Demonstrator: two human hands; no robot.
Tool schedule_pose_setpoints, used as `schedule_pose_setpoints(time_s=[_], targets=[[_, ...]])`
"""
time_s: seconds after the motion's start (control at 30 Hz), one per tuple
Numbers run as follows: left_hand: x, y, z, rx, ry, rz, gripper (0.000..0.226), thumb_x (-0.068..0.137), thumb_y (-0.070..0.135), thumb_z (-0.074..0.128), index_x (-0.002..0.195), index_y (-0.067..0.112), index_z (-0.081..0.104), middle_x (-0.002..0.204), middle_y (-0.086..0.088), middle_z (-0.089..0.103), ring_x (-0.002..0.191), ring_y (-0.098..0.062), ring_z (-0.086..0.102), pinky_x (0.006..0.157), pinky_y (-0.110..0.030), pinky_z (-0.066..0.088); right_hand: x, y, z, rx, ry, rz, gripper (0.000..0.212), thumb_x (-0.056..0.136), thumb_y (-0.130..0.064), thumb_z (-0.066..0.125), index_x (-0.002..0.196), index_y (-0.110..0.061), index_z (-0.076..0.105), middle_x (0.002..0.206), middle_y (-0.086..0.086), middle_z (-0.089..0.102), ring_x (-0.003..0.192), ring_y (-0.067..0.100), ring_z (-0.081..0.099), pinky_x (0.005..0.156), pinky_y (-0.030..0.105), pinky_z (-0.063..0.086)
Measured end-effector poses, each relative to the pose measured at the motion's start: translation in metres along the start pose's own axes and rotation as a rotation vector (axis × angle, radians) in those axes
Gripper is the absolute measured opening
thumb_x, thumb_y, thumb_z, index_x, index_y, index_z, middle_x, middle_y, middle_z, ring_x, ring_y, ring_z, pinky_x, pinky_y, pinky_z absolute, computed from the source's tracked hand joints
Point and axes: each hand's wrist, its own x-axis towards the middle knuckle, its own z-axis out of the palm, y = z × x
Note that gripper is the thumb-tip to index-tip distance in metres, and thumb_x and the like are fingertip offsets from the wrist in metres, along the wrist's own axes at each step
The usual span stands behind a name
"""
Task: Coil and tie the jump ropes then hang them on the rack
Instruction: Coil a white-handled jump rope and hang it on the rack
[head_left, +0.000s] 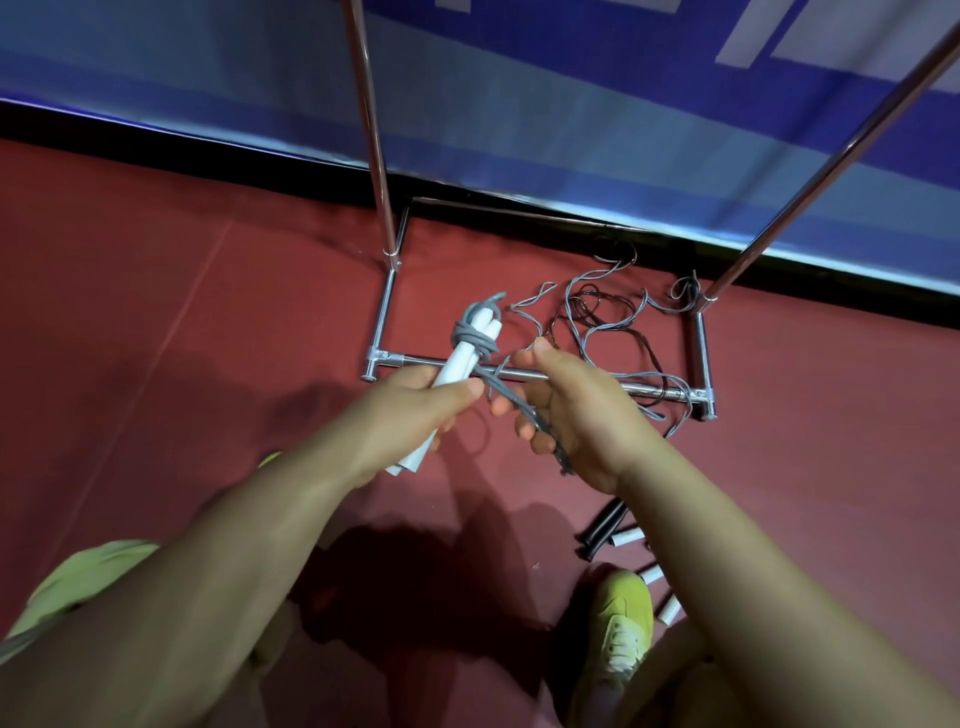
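Grey jump rope (475, 338), white handles (457, 369) bundled together, cord wound several turns round their upper ends; bundle held above the red floor (156, 312), in front of the rack's lower bar (571, 378). Step in hand, by my reading: the tie, with coiling of this rope seemingly done and the wraps being secured. Left hand (415, 410) grips the handles mid-length, fingers curled closed round them, thumb pressed on top; lower handle ends stick out below the palm. Right hand (566, 415) holds the grey cord tail, which runs taut from the wraps down across the palm and out past the heel of the hand; fingers loosely curled about it, thumb and forefinger raised near the wraps, not fully closed. Whether a knot is already formed cannot be told from here. Next move likely calls for the tail to be passed under a wrap and drawn snug while the left hand keeps the handles from slipping, then a lift to the top rail, which is out of view. Beyond: loose ropes (613, 312), grey and dark, tangled on the floor inside the rack base, uncoiled. More handles (623, 538), black and white, lie by a yellow-green shoe (621, 618). Rack uprights (371, 130) rise against a blue wall banner (519, 104).
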Motion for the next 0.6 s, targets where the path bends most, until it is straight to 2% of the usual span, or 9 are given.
schedule_pose_setpoints(time_s=[0.07,0.1,0.2,0.27,0.33,0.4,0.47,0.53,0.6], targets=[[0.004,-0.002,-0.002,0.127,0.023,0.024,0.041,0.079,0.048,0.062,0.086,0.008,0.06,0.062,0.003,0.05,0.051,-0.015,0.045,0.055,-0.03,0.037,0.0,0.001,0.0,-0.098,0.026,0.027,0.036,0.1,-0.045,0.034,0.111,-0.014,0.048,0.058,0.001,0.062,0.042,0.013,0.041,0.038,0.018,0.026],[0.003,-0.002,0.0,0.252,0.028,0.045,0.039,0.078,0.052,0.061,0.081,0.014,0.058,0.063,0.004,0.053,0.054,-0.016,0.049,0.058,-0.032,0.039,-0.002,0.001,0.0,-0.145,0.039,0.045,0.039,0.099,-0.049,0.034,0.11,-0.016,0.051,0.056,0.0,0.06,0.039,0.012,0.039,0.037,0.017,0.024],[-0.004,-0.001,0.014,0.641,0.097,0.087,0.035,0.083,0.055,0.055,0.078,0.021,0.047,0.071,0.007,0.053,0.071,-0.023,0.056,0.058,-0.033,0.037,-0.007,0.002,-0.003,-0.254,0.05,0.082,0.043,0.093,-0.06,0.036,0.089,-0.022,0.057,0.05,-0.001,0.046,0.036,0.01,0.027,0.038,0.016,0.017],[-0.008,0.0,0.022,0.821,0.154,0.161,0.035,0.085,0.056,0.052,0.082,0.023,0.04,0.079,0.007,0.051,0.086,-0.028,0.057,0.061,-0.033,0.032,-0.009,0.003,-0.004,-0.286,0.044,0.069,0.045,0.093,-0.059,0.039,0.081,-0.019,0.056,0.05,-0.002,0.035,0.038,0.009,0.022,0.038,0.017,0.016],[-0.009,0.002,0.023,0.88,0.178,0.231,0.036,0.084,0.056,0.053,0.086,0.022,0.039,0.087,0.002,0.056,0.093,-0.029,0.057,0.063,-0.033,0.031,-0.008,0.004,-0.005,-0.274,0.024,0.02,0.04,0.095,-0.052,0.042,0.086,-0.016,0.057,0.056,0.0,0.03,0.04,0.009,0.019,0.039,0.018,0.015],[-0.01,0.002,0.019,0.844,0.153,0.218,0.039,0.08,0.054,0.06,0.083,0.021,0.04,0.081,0.004,0.054,0.083,-0.025,0.056,0.059,-0.034,0.031,-0.008,0.002,-0.004,-0.279,-0.001,-0.032,0.038,0.097,-0.045,0.043,0.079,-0.014,0.057,0.056,0.002,0.031,0.04,0.008,0.019,0.038,0.017,0.015],[-0.01,0.002,0.013,0.693,0.042,0.172,0.039,0.075,0.052,0.066,0.083,0.021,0.045,0.077,0.005,0.054,0.071,-0.016,0.052,0.056,-0.031,0.034,-0.009,-0.001,-0.004,-0.303,-0.002,-0.062,0.042,0.1,-0.038,0.041,0.064,-0.017,0.05,0.046,-0.003,0.032,0.035,0.006,0.019,0.035,0.014,0.016],[-0.007,0.004,0.009,0.327,-0.138,0.087,0.044,0.07,0.053,0.07,0.093,0.018,0.057,0.081,-0.001,0.066,0.069,-0.014,0.058,0.056,-0.027,0.04,-0.01,-0.003,-0.004,-0.306,0.001,-0.093,0.045,0.101,-0.035,0.038,0.061,-0.017,0.044,0.039,-0.009,0.034,0.032,0.004,0.021,0.034,0.013,0.016],[-0.003,0.009,0.004,-0.119,-0.283,-0.098,0.056,0.067,0.059,0.066,0.1,0.013,0.063,0.081,-0.01,0.073,0.069,-0.02,0.067,0.059,-0.03,0.047,-0.008,-0.003,-0.004,-0.284,-0.009,-0.138,0.044,0.102,-0.036,0.036,0.063,-0.014,0.041,0.041,-0.01,0.036,0.034,0.006,0.024,0.04,0.018,0.014]])
